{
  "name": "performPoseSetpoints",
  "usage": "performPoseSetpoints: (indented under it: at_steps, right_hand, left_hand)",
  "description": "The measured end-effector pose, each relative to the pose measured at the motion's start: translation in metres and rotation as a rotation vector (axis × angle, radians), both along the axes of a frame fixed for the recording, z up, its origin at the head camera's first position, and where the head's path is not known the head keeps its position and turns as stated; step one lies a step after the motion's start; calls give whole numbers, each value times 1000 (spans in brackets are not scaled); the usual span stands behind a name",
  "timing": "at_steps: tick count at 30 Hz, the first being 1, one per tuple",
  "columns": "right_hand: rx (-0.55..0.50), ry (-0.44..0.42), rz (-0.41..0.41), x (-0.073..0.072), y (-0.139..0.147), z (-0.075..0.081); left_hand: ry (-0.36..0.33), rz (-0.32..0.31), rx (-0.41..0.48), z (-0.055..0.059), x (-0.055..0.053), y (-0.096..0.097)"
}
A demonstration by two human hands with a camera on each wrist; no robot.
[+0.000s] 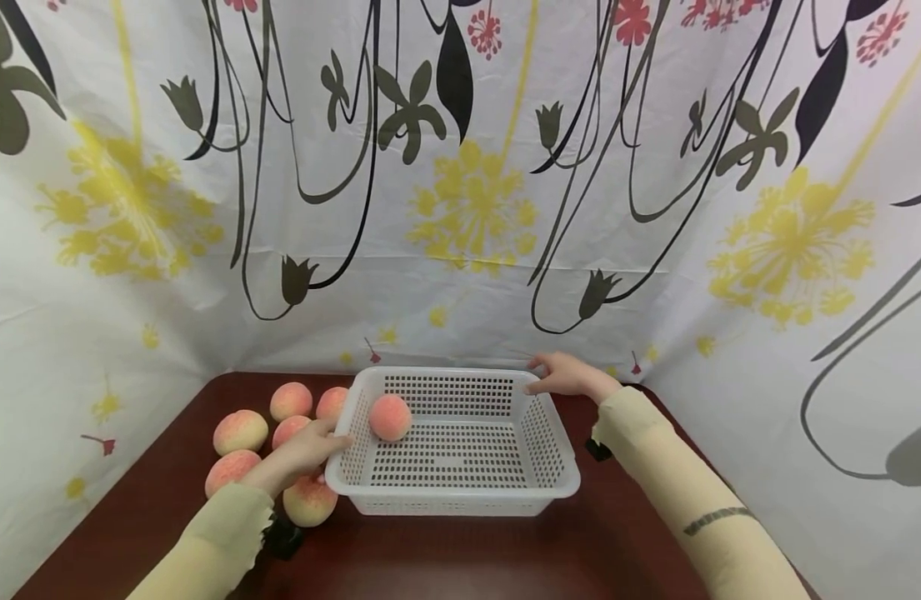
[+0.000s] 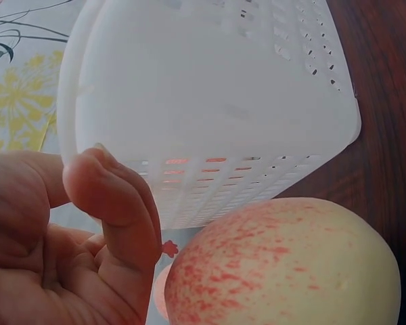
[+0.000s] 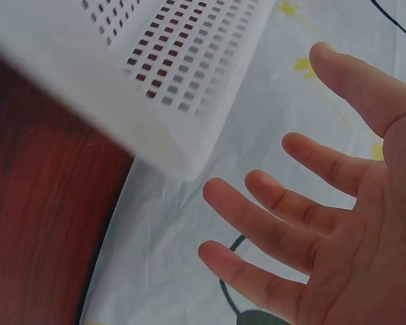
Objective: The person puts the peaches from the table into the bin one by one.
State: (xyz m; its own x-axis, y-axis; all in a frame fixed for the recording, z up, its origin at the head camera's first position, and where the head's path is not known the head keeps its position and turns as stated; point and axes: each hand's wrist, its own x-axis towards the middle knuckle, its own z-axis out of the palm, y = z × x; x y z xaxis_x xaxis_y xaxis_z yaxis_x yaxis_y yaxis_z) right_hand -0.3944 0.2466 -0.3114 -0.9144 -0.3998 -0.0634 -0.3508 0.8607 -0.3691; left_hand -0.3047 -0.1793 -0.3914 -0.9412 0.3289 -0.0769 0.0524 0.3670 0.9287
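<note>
A white plastic basket [image 1: 445,493] with slotted walls stands on the dark table. One peach [image 1: 390,417] lies inside it, toward the left end. My left hand [image 1: 304,454] grips the left rim, its fingers curled at the edge in the left wrist view. Below that hand, a pale peach with red speckles [image 2: 291,271] sits close to the basket's outer wall. Over the back right corner of the basket is my right hand [image 1: 568,375]. Its fingers [image 3: 264,223] are spread and hold nothing in the right wrist view.
Several more peaches [image 1: 240,432] lie on the table left of the basket, around my left forearm. The dark reddish table [image 1: 430,558] extends in front of the basket. A white cloth with printed flowers [image 1: 460,317] hangs behind and along both sides.
</note>
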Motion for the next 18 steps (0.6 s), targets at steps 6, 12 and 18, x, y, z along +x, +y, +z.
performPoseSetpoints:
  at_steps: [6, 12, 18]
  right_hand:
    - [-133, -47, -107, 14, 24, -16]
    - [-472, -176, -237, 29, 42, -51]
    - [-708, -229, -273, 51, 40, -71]
  left_hand:
    - [6, 39, -10, -2, -2, 0]
    - [1, 17, -2, -4, -3, -2]
    - [-1, 30, -14, -4, -3, 0]
